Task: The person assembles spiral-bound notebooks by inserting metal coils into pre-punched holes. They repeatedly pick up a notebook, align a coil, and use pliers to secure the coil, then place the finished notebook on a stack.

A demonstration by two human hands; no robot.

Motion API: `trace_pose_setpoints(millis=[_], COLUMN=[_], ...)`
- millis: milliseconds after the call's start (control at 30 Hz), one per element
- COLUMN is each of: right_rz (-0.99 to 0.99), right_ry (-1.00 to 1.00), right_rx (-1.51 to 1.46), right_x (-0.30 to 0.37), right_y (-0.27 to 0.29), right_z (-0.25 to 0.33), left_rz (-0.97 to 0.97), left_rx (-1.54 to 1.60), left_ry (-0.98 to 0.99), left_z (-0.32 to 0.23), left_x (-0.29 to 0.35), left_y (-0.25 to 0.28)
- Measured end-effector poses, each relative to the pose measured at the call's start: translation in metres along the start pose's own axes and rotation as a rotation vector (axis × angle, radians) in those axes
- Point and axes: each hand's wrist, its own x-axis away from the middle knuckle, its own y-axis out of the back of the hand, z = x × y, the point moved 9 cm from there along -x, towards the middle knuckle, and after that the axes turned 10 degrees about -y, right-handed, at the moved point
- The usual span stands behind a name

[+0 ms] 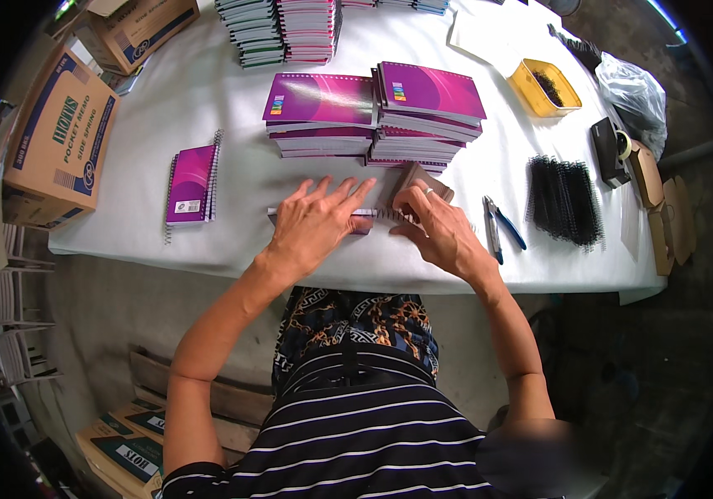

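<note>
Near the table's front edge, my left hand (313,223) lies with its fingers spread over a small purple notebook (362,226), pressing it down and hiding most of it. A dark spiral binding coil (388,214) sticks out from the notebook's edge toward the right. My right hand (441,231) has curled fingers closed at the coil's outer end; the thumb and index finger pinch it. Just beyond that hand sits a brown block (439,188), partly covered by the fingers. Stacks of purple notebooks (323,101) stand right behind both hands.
One coil-bound notebook (192,185) lies at left, near a cardboard box (65,137). To the right are pliers (496,229), a pile of black coils (564,202), a yellow tub (531,87) and a plastic bag (635,96). More notebook stacks (281,29) stand farther back.
</note>
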Motion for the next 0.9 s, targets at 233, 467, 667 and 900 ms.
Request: trace_pose_setpoints(millis=[233, 467, 667, 900], right_rz=[-0.028, 0.004, 0.285, 0.715], right_ry=[-0.026, -0.143, -0.191, -0.144], right_rx=[0.011, 0.08, -0.038, -0.501], right_x=[-0.011, -0.007, -0.008, -0.027], right_y=[-0.003, 0.025, -0.009, -0.032], right_z=[0.005, -0.048, -0.071, -0.041], left_rz=[-0.056, 0.259, 0.001, 0.014], left_rx=[-0.087, 0.21, 0.138, 0.078], left_ry=[-0.05, -0.046, -0.045, -0.029], left_z=[-0.005, -0.006, -0.006, 0.012], left_x=[-0.008, 0.005, 0.007, 0.02], left_y=[0.007, -0.004, 0.017, 0.013])
